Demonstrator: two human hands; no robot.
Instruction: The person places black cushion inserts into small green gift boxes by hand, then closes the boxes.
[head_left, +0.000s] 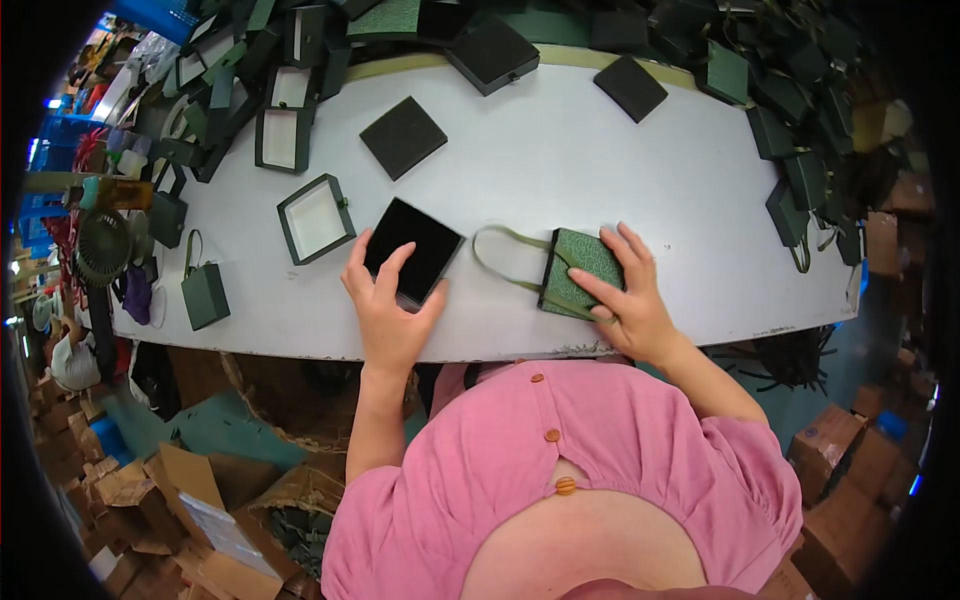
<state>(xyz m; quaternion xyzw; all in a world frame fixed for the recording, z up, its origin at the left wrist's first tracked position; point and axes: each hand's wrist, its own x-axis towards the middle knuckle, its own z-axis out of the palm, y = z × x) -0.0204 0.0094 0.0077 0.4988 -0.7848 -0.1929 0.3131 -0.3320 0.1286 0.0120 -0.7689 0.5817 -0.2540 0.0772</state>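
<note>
White and curved along its near edge, the surface (pixel 560 160) carries dark green boxes heaped along its far side and right end. Near the front edge, the left hand (pixel 388 305) grips a flat black lid (pixel 412 250), thumb and fingers closed on its near corner. Just left of it lies an open box tray (pixel 315 218) with a white lining. The right hand (pixel 625 290) presses flat, fingers spread open, on a green pouch (pixel 580 262) whose loop handle (pixel 500 255) trails toward the lid.
</note>
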